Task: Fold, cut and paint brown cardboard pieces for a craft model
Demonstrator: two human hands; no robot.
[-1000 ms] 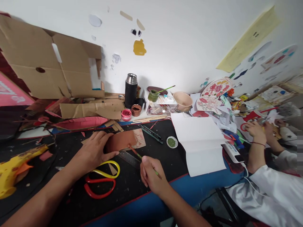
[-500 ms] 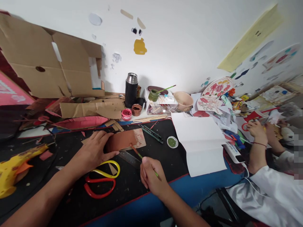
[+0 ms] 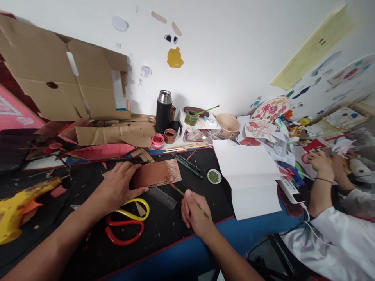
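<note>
My left hand holds the left end of a corrugated cardboard piece, fingers along its far side and thumb at its near edge. Brown paint covers most of the cardboard; a ribbed strip on the right is bare. A green-handled paintbrush is pinched in my right hand, its brown tip touching the cardboard near the paint's right edge. Below the cardboard lie a clear ruler and scissors with one yellow and one red handle; their blades are hidden under my left wrist.
Behind stand a brown paint jar, a pink paint jar and a black flask. A green utility knife, a lid with green paint and white paper lie right. A yellow glue gun lies left. A co-worker's hand works far right.
My right hand and the paintbrush have shifted slightly to the right, the tip sliding toward the bare ribs. My left hand stays on the cardboard. The whole view has shifted a little.
</note>
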